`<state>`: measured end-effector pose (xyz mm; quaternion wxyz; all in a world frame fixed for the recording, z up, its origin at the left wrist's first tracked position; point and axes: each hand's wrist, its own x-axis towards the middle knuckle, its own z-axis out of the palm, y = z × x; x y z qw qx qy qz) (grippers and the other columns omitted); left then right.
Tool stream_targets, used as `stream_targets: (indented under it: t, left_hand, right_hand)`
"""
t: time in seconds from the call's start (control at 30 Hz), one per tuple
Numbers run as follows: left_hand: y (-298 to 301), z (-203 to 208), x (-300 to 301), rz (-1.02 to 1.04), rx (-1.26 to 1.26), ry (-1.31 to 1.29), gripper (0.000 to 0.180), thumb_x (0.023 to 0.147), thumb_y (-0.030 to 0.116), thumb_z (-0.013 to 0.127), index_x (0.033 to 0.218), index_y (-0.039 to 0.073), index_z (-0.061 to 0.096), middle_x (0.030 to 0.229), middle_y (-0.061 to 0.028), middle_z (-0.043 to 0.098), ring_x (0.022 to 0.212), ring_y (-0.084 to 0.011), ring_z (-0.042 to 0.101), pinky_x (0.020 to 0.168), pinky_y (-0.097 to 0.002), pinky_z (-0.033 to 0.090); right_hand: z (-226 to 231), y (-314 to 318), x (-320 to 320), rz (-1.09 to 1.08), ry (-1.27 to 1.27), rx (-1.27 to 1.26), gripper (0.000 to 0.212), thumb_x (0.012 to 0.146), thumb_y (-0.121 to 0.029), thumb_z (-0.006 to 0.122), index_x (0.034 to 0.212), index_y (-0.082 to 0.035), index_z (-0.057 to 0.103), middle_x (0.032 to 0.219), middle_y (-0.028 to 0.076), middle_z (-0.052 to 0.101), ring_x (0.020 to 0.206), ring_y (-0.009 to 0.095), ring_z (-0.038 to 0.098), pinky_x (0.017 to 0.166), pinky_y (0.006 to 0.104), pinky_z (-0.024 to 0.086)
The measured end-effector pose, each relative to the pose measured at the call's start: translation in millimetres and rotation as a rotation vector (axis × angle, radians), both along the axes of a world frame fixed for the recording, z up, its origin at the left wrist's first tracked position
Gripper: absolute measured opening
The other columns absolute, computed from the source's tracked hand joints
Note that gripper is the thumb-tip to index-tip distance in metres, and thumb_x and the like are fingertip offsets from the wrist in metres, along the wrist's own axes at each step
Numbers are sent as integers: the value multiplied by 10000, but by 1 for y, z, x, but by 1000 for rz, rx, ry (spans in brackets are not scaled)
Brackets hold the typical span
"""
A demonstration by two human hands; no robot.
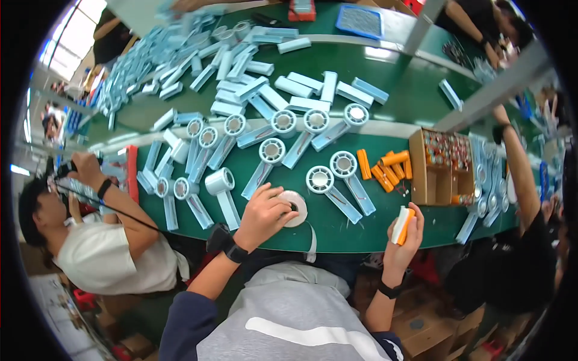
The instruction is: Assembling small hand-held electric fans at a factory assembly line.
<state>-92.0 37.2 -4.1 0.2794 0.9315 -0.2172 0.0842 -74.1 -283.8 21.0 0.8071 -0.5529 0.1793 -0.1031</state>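
My right hand grips an orange cylinder with a white strip along its left side, near the close edge of the green tabletop. My left hand has bent fingers at a roll of white tape; I can't tell whether they pinch it. Beyond, two light-blue fans lie between my hands. Loose orange cylinders sit beside a cardboard box, seemingly of small metal parts. Farther off lie more fans, then scattered pale-blue casings.
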Motion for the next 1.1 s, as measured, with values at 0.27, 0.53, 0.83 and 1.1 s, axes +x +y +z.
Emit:
stream_targets:
  t: [0.27, 0.53, 0.83, 1.1]
  left_hand:
    - [-85, 50, 66, -216, 357, -187, 188, 763, 187, 787, 880, 83, 683, 1335, -69, 549, 1230, -310, 499, 998, -499, 431]
    - [-83, 36, 69, -312, 490, -166, 231, 759, 184, 778, 918, 64, 661, 1403, -111, 484, 1255, -308, 457, 1066, -508, 373]
    - [-71, 24, 73, -240, 181, -51, 152, 725, 127, 756, 790, 56, 639, 1227, -87, 544, 1174, -289, 492, 970, -454, 404]
    - [-71, 16, 71, -297, 97, -125, 163, 709, 149, 772, 751, 64, 640, 1192, -66, 570, 1169, -278, 501, 967, -431, 411]
  right_hand:
    - [-12, 9, -9, 134, -30, 216, 321, 1055, -237, 454, 1265, -10, 542, 937, 33, 576, 698, 70, 514, 570, 218, 397]
    - [-20, 22, -7, 60, -79, 183, 305, 1059, -212, 466, 1287, -25, 544, 1061, 22, 591, 843, 62, 542, 762, 214, 443]
    - [-48, 37, 5, 248, -229, -26, 380, 1071, -198, 482, 1405, -46, 385, 1086, 101, 610, 958, 151, 611, 832, 290, 497]
    - [-67, 54, -8, 103, -243, -323, 381, 1082, -201, 455, 1422, -51, 374, 1117, 119, 588, 924, 152, 598, 804, 273, 496]
